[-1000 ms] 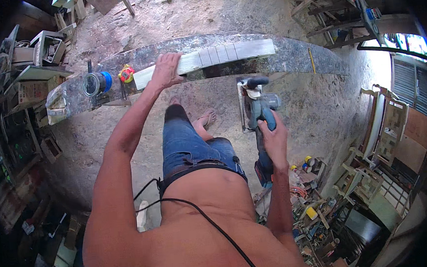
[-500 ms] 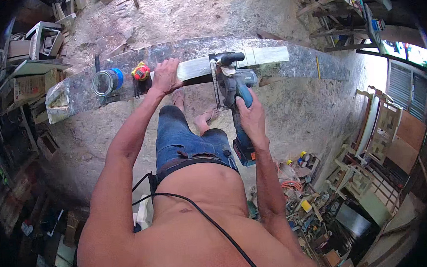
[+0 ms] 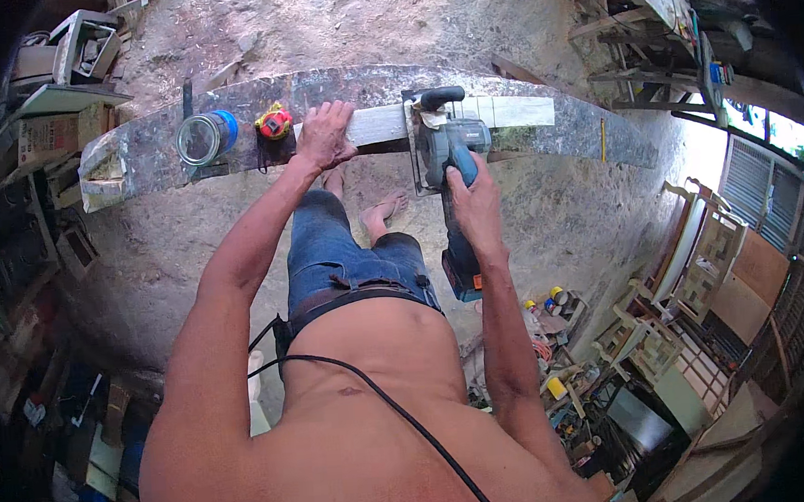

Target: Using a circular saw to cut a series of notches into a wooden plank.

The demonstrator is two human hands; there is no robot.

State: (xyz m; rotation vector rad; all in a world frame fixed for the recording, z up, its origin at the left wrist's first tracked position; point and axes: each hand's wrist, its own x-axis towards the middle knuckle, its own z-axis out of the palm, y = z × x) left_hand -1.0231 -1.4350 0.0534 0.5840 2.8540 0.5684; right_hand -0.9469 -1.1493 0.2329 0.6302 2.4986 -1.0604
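A pale, narrow board [image 3: 522, 110] lies lengthwise on the dark, worn bench plank [image 3: 153, 165]. My left hand [image 3: 326, 134] is closed over the board near its left end, fingers on top of it. In my right hand [image 3: 478, 202] is the rear handle of a blue-and-black cordless circular saw [image 3: 433, 152]. The saw's base sits across the board, its battery end pointing back toward me; the body hides the blade. Thin marks cross the board right of the saw. Left of my left hand stand a red-and-yellow tape measure [image 3: 275, 123] and a can with a blue band [image 3: 202, 139].
A yellow pencil [image 3: 602, 139] lies on the bench's right part. Wooden frames and panels [image 3: 744, 267] lean at the right wall. Tools and scraps [image 3: 577, 406] clutter the floor at lower right. Shelves with a cardboard box [image 3: 50, 134] stand at left. A black cable [image 3: 373, 386] crosses my torso.
The saw has shifted slightly forward over the board, away from me, with my right hand on it. My left hand stays on the board. The whole view has tilted a little.
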